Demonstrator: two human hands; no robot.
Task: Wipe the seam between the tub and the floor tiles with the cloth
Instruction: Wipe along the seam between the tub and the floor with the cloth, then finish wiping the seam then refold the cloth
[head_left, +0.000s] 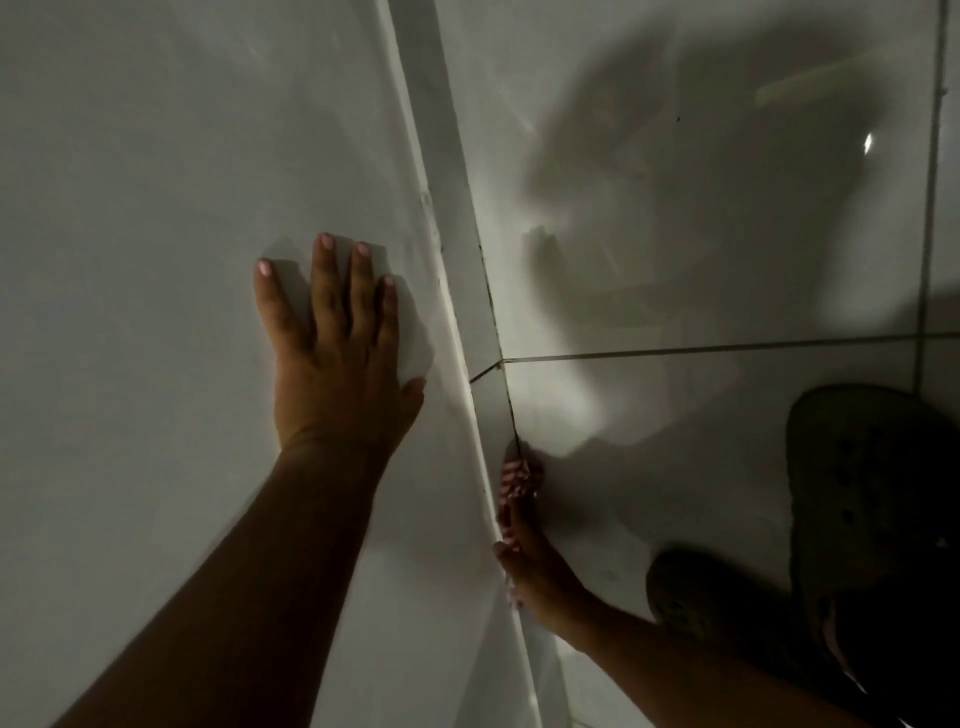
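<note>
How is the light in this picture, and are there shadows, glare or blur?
Head view: dim overall; a large shadow falls across the glossy floor tiles, with a small glare spot at upper right; the right hand with the cloth is slightly blurred; the left hand is sharp.

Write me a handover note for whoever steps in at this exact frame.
Left hand: flat, fingers spread, braced on the tub surface, holding nothing.
Right hand: low at the seam, fingers pressing the striped cloth into it.
Done: cannot tell how much has been wiped.
Left: the seam ahead of the cloth has dark grime; carry on along it. A dark shoe stands on the floor tiles to the right.
</note>
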